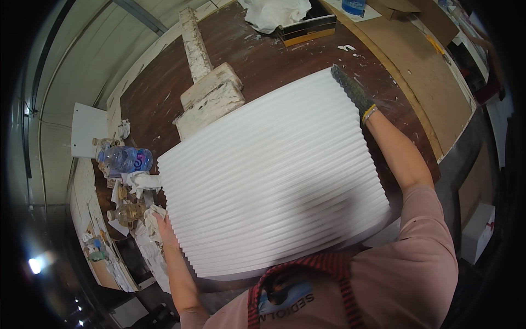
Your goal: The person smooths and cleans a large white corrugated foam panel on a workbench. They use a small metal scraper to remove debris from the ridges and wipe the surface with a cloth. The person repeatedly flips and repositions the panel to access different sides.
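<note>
A large white ribbed panel (pixel 268 181) is placed in front of the person's body, over the near part of a dark brown table top (pixel 148 120). Its ribs are run from side to side, and its near edge is seen close to the striped apron (pixel 344 274). Whether the panel is fully rested on the table cannot be told.

The right hand (pixel 353 90) is covered by a dark grey glove and is laid along the right edge of the panel, at the far corner. Its fingers are stretched rather straight along this edge; whether any are curled under it cannot be told. A yellow band (pixel 370 113) is worn at the wrist.

The left hand (pixel 166 230) is put against the left edge, toward its nearer part. Its fingers are mostly hidden, so it cannot be told whether they are wide or narrow, or whether the edge is gripped.

Beyond the far edge, 2 pale, stained blocks (pixel 211 104) are seen, and the nearer block is partly covered by the panel. Behind them a long pale strip (pixel 194 46) is laid. To the left, 2 plastic bottles are seen: a clear bottle (pixel 129 159) with a blue cap, and a yellowish bottle (pixel 129 214) near the left hand. At the far side, crumpled white material (pixel 279 13) is placed at a shallow box (pixel 309 34).
</note>
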Action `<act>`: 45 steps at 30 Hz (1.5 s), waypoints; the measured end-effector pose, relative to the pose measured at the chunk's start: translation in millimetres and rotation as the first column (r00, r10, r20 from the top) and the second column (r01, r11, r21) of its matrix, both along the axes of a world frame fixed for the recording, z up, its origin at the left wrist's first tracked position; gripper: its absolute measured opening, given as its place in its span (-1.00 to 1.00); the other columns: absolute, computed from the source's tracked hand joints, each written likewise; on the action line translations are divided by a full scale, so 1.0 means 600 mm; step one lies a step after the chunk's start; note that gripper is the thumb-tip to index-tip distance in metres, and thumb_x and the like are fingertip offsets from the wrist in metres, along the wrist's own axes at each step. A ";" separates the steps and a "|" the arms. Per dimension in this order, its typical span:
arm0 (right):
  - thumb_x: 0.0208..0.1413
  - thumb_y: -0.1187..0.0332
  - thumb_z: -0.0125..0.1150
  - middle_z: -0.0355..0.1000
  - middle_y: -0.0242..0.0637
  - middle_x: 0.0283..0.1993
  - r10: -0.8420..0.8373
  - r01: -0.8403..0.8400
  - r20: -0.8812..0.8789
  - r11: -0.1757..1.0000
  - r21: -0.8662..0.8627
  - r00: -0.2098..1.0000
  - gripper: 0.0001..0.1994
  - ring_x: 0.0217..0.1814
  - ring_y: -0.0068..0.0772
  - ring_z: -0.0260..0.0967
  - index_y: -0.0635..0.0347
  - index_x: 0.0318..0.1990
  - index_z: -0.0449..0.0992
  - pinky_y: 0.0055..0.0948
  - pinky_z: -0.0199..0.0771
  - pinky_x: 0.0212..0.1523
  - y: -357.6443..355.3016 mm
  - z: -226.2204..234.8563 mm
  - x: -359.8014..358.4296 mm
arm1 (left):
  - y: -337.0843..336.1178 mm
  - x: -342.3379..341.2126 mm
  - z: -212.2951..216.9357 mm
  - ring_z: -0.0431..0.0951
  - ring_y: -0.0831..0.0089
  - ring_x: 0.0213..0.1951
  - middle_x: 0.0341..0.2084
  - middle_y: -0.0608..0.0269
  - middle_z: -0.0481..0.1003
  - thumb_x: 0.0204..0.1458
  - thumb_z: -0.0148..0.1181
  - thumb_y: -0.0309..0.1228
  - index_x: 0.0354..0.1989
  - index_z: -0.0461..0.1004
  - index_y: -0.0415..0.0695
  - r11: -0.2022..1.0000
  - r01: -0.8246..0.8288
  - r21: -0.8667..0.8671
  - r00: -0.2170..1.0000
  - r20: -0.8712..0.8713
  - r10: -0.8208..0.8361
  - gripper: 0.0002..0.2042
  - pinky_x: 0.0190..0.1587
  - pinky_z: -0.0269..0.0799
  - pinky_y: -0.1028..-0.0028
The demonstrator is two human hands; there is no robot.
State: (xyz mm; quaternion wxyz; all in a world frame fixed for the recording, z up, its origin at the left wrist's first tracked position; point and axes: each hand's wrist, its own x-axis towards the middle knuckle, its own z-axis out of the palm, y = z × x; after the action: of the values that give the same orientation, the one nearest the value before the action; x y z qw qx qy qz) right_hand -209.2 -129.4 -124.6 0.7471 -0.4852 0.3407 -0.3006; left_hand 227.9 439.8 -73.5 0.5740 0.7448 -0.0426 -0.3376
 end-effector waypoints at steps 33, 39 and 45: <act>0.43 0.12 -0.04 0.30 -0.30 0.34 0.064 -0.135 -0.247 0.949 -0.284 0.967 -0.46 0.16 -0.66 0.27 0.17 0.45 0.19 -0.55 0.33 0.12 0.236 0.022 -0.195 | -0.082 0.039 0.048 0.44 0.46 0.04 -0.04 0.25 0.48 0.20 0.14 -0.28 0.15 0.40 -0.14 0.926 0.308 -0.217 0.940 0.219 -0.262 -0.62 0.14 0.31 0.48; 0.43 0.12 -0.06 0.27 -0.25 0.37 0.125 -0.131 -0.041 0.966 -0.223 0.991 -0.45 0.24 -0.56 0.25 0.21 0.45 0.17 -0.48 0.28 0.22 0.206 -0.027 -0.203 | -0.067 -0.013 0.054 0.44 0.47 0.01 -0.07 0.25 0.47 0.13 0.15 -0.36 0.14 0.35 -0.15 0.913 0.331 -0.239 0.940 0.171 -0.296 -0.60 0.16 0.28 0.50; 0.44 0.13 -0.07 0.24 -0.21 0.40 0.158 -0.148 0.059 0.979 -0.142 0.986 -0.44 0.31 -0.46 0.24 0.25 0.45 0.15 -0.41 0.24 0.31 0.146 -0.032 -0.168 | 0.001 -0.110 0.061 0.42 0.43 0.08 0.01 0.21 0.45 0.12 0.15 -0.39 0.20 0.32 -0.21 0.969 0.188 -0.160 0.961 0.234 -0.148 -0.54 0.23 0.23 0.48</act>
State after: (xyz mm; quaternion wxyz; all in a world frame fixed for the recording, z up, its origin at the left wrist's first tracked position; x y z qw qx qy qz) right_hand -310.0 -41.7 -143.6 0.7444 -0.5492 0.2546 -0.2817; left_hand 161.8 440.1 -36.7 0.6000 0.7161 -0.1999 -0.2953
